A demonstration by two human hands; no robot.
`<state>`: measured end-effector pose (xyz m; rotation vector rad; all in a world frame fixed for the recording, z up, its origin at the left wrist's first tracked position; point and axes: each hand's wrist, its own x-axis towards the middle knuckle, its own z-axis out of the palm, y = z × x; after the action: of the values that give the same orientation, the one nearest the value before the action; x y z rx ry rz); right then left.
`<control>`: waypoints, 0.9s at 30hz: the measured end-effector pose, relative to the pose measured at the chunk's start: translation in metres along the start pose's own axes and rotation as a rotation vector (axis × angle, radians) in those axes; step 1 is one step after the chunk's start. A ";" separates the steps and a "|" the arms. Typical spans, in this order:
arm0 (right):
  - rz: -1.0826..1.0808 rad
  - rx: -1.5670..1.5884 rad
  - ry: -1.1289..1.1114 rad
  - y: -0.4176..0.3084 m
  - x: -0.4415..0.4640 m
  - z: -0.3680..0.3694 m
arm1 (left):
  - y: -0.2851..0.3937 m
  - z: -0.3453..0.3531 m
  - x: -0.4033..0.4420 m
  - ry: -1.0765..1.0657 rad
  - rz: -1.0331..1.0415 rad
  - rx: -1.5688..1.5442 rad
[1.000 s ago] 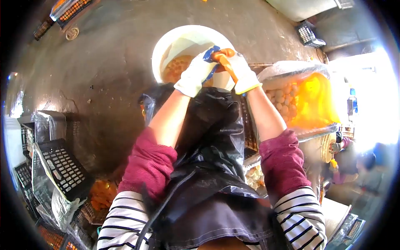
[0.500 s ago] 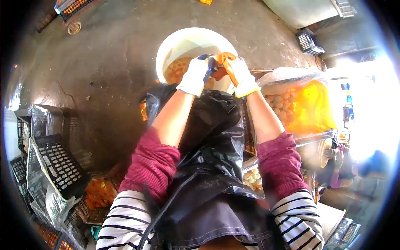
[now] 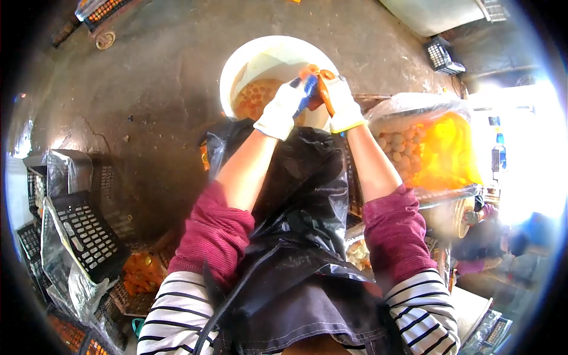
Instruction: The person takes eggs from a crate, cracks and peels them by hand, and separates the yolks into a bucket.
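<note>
1. Fingers of both gloved hands are curled inward and meet over the white tub: the left hand (image 3: 283,107) in a white glove with blue fingers, the right hand (image 3: 340,102) in a white glove with orange fingers. A reddish patch shows between them; whether it is a held piece or shaded glove is hard to tell, so their hold stays unclear.
2. Nearest the camera, a black apron (image 3: 305,177) covers the lap, with a maroon cuff (image 3: 214,236) on each forearm above striped sleeves.
3. Just beyond the apron stands the white tub (image 3: 241,54), right under the hands, with orange pieces (image 3: 255,97) lying in its bottom.
4. Close to the right forearm sits a plastic-lined container (image 3: 393,106) of round, pale to orange pieces, a bright yellow sheet (image 3: 448,148) beside them.
5. Off to the left, a black crate (image 3: 89,236) leans at a tilt near a crate of orange chunks (image 3: 141,275).
6. Farther right, another person (image 3: 482,239) is near a yellowish bucket (image 3: 459,219).
7. Across the brown floor (image 3: 165,53), a cart wheel (image 3: 105,40) shows at upper left and a dark crate (image 3: 442,56) at upper right.
</note>
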<state>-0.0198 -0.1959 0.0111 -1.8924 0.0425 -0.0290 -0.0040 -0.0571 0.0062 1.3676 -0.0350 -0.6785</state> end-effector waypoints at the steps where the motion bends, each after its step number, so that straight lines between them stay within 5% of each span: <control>1: -0.105 -0.216 0.043 0.016 0.004 -0.002 | -0.006 -0.001 0.005 0.039 0.002 -0.172; 4: -0.466 -0.707 0.213 0.021 0.000 0.004 | -0.001 -0.005 0.009 0.152 -0.066 -0.517; 7: -0.148 -0.062 0.191 0.026 -0.010 0.002 | -0.007 -0.011 0.012 0.173 0.024 -0.723; 10: 0.121 0.370 0.194 0.001 -0.038 -0.018 | -0.022 -0.017 0.019 0.209 0.236 -0.433; 12: 0.194 0.330 0.238 -0.019 -0.078 -0.043 | -0.043 -0.023 0.039 0.101 0.166 -0.710; 15: 0.105 0.357 0.392 -0.008 -0.170 -0.082 | -0.056 -0.035 0.038 0.069 0.256 -0.581; 18: 0.329 -0.146 0.700 -0.003 -0.283 -0.116 | -0.031 -0.027 0.017 0.015 0.268 -0.320; 20: 0.557 0.078 0.871 0.052 -0.370 -0.155 | -0.037 -0.030 0.029 -0.009 0.213 -0.306; 21: 0.737 -0.090 0.944 0.096 -0.422 -0.174 | -0.044 -0.033 0.043 -0.012 0.156 -0.333; 22: 0.802 -0.582 0.727 0.088 -0.445 -0.168 | -0.053 -0.037 0.055 -0.024 0.176 -0.274; 24: 1.053 -0.883 0.586 0.078 -0.469 -0.174 | -0.058 -0.037 0.063 -0.048 0.237 -0.194; 26: 0.603 -0.795 0.994 0.075 -0.441 -0.164 | -0.063 -0.036 0.058 -0.080 0.306 -0.144; 27: 0.522 -0.588 0.892 0.040 -0.404 -0.154 | -0.063 -0.041 0.062 -0.124 0.261 -0.103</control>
<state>-0.4300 -0.3362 0.0222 -2.2385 1.2587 -0.5502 0.0364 -0.0524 -0.0826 1.1948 -0.2694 -0.5366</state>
